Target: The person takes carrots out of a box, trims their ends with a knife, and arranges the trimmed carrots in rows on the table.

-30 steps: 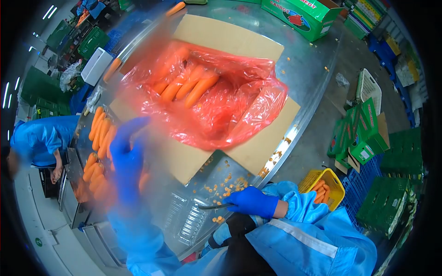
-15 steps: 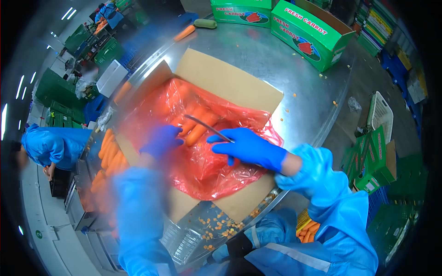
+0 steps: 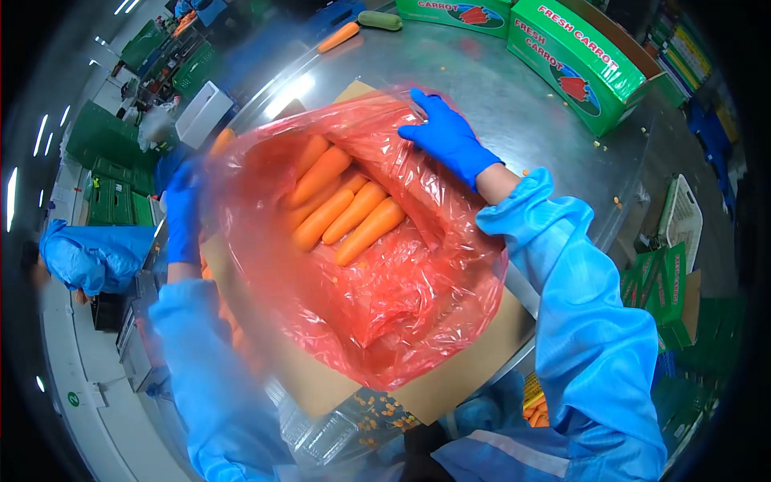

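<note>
A red plastic bag (image 3: pixel 385 309) is spread wide inside an open cardboard box (image 3: pixel 474 353). Several carrots (image 3: pixel 345 210) lie together in the bag, toward its far left part. My right hand (image 3: pixel 450 140), in a blue glove, grips the bag's far right rim, with thumb and forefinger apart over the film. At the left rim, my blurred left hand (image 3: pixel 183 213) is closed at the bag's edge, its fingertips partly hidden. No knife shows now.
Green carrot cartons (image 3: pixel 562 68) stand at the table's far right. A loose carrot (image 3: pixel 339 37) and a green vegetable (image 3: pixel 380 20) lie at the far edge. Carrot scraps (image 3: pixel 385 410) and clear plastic trays (image 3: pixel 309 430) are near me. A co-worker (image 3: pixel 96 253) bends at left.
Both hands moved apart and away from me, drawing the bag's rim up and outward over the box flaps. The knife earlier in my right hand is out of sight.
</note>
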{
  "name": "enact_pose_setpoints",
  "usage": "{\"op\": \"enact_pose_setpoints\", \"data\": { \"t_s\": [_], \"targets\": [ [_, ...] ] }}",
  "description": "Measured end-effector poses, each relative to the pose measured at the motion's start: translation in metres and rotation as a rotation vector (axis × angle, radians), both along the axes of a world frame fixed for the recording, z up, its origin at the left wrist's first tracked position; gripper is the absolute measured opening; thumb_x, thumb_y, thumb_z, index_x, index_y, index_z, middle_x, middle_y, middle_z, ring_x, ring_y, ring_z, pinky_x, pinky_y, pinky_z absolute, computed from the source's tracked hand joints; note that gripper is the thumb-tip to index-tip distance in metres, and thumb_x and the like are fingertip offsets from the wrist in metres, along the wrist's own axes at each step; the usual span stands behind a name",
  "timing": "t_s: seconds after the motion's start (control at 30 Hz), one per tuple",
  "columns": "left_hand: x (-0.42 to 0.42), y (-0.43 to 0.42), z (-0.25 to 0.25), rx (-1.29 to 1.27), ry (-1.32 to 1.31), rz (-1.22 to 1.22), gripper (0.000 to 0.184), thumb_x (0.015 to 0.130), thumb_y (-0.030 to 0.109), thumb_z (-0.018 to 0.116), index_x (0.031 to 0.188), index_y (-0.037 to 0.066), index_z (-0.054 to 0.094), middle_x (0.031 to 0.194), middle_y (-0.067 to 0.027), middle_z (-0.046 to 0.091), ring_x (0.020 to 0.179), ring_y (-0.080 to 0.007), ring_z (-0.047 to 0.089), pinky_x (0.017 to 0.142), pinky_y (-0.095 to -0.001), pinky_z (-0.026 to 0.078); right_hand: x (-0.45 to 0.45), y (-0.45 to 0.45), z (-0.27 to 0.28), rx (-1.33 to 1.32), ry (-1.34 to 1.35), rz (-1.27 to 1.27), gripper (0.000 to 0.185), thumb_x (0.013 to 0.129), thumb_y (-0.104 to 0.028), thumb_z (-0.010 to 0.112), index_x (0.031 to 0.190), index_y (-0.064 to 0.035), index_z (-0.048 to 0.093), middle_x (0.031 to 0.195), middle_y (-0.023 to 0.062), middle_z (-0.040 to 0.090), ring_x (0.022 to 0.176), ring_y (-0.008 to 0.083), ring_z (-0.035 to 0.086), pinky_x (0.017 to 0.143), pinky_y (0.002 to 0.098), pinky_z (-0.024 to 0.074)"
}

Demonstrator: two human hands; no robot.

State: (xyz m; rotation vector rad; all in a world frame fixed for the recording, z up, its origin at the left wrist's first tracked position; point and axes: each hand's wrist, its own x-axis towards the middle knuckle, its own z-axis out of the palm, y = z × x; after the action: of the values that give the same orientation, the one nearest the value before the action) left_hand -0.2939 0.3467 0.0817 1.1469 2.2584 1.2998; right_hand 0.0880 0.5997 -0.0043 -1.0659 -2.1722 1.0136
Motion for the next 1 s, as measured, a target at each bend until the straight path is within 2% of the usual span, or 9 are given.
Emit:
{"op": "enact_pose_setpoints", "data": {
  "t_s": [0.07, 0.13, 0.2, 0.3, 0.47, 0.63, 0.8, 0.93, 1.0],
  "targets": [
    [0.020, -0.009, 0.017, 0.596, 0.135, 0.219, 0.035, 0.089, 0.002, 0.055, 0.123, -0.001, 0.060, 0.118, -0.0108, 0.065, 0.110, -0.0203, 0.060, 0.098, -0.0318, 0.044, 0.002, 0.007, -0.011, -0.111, 0.070, 0.023, 0.077, 0.081, -0.039, 0.069, 0.145, -0.0086, 0.039, 0.143, 0.0215, 0.043, 0.127, 0.0370, 0.049, 0.102, 0.0421, 0.0432],
    [0.077, -0.011, 0.041, 0.782, 0.347, 0.215, 0.031, 0.089, 0.001, 0.054, 0.119, -0.001, 0.063, 0.113, -0.0107, 0.067, 0.108, -0.0202, 0.061, 0.097, -0.0319, 0.045, 0.000, 0.010, -0.020, -0.160, 0.205, 0.040, 0.067, 0.082, -0.033, 0.070, 0.139, -0.0065, 0.047, 0.132, 0.0194, 0.055, 0.111, 0.0305, 0.060, 0.092, 0.0383, 0.0495],
    [0.160, -0.010, 0.032, 0.395, 0.179, 0.018, 0.030, 0.087, 0.001, 0.056, 0.116, -0.001, 0.063, 0.119, -0.0124, 0.064, 0.110, -0.0231, 0.060, 0.098, -0.0343, 0.045, 0.003, -0.004, 0.005, -0.293, 0.264, 0.073, 0.061, 0.083, -0.028, 0.071, 0.137, -0.0063, 0.051, 0.126, 0.0177, 0.060, 0.100, 0.0264, 0.065, 0.085, 0.0360, 0.0534],
    [0.205, 0.011, 0.001, -0.137, 0.382, -0.620, 0.037, 0.082, 0.006, 0.067, 0.118, -0.001, 0.061, 0.122, -0.0153, 0.062, 0.114, -0.0263, 0.059, 0.099, -0.0351, 0.044, 0.013, -0.025, 0.040, -0.220, 0.351, 0.073, 0.051, 0.086, -0.022, 0.069, 0.132, -0.0066, 0.056, 0.118, 0.0120, 0.065, 0.082, 0.0152, 0.064, 0.068, 0.0287, 0.0539],
    [0.146, 0.061, -0.101, -0.111, 0.320, -0.333, 0.067, 0.074, 0.013, 0.076, 0.134, 0.002, 0.048, 0.134, -0.0178, 0.053, 0.125, -0.0321, 0.051, 0.105, -0.0382, 0.041, 0.076, -0.063, 0.113, -0.311, 0.493, -0.013, 0.042, 0.088, -0.018, 0.065, 0.128, -0.0077, 0.059, 0.110, 0.0051, 0.067, 0.059, 0.0033, 0.049, 0.051, 0.0185, 0.0404],
    [0.143, 0.102, -0.100, 0.061, -0.169, -0.324, 0.095, 0.059, 0.033, 0.085, 0.139, 0.004, 0.041, 0.138, -0.0199, 0.046, 0.129, -0.0365, 0.042, 0.109, -0.0415, 0.035, 0.141, -0.093, 0.114, -0.327, 0.469, -0.188, 0.036, 0.087, -0.010, 0.058, 0.123, -0.0021, 0.061, 0.107, 0.0083, 0.069, 0.050, 0.0028, 0.045, 0.045, 0.0174, 0.0363],
    [0.162, 0.103, -0.088, -0.173, 0.629, -0.142, 0.059, 0.072, 0.025, 0.074, 0.123, 0.001, 0.057, 0.118, -0.0179, 0.061, 0.106, -0.0284, 0.061, 0.086, -0.0371, 0.050, 0.186, -0.123, 0.069, -0.474, 0.393, -0.387, 0.030, 0.089, -0.007, 0.056, 0.116, 0.0009, 0.064, 0.105, 0.0104, 0.070, 0.048, 0.0034, 0.046, 0.044, 0.0176, 0.0365],
    [0.149, 0.096, -0.119, -0.443, 0.833, -0.174, 0.068, 0.061, 0.038, 0.077, 0.114, -0.001, 0.058, 0.105, -0.0224, 0.061, 0.095, -0.0346, 0.061, 0.085, -0.0387, 0.050, 0.201, -0.141, 0.043, -0.600, 0.371, -0.483, 0.025, 0.090, -0.005, 0.056, 0.111, 0.0009, 0.067, 0.102, 0.0101, 0.071, 0.049, 0.0042, 0.048, 0.044, 0.0182, 0.0372],
    [0.153, 0.096, -0.156, -0.445, 0.799, -0.098, 0.072, 0.062, 0.038, 0.076, 0.118, -0.002, 0.055, 0.113, -0.0245, 0.058, 0.103, -0.0371, 0.058, 0.091, -0.0428, 0.046, 0.200, -0.148, 0.038, -0.622, 0.362, -0.482, 0.024, 0.090, -0.005, 0.057, 0.110, 0.0000, 0.067, 0.101, 0.0093, 0.072, 0.049, 0.0046, 0.049, 0.044, 0.0185, 0.0378]
  ]
}}
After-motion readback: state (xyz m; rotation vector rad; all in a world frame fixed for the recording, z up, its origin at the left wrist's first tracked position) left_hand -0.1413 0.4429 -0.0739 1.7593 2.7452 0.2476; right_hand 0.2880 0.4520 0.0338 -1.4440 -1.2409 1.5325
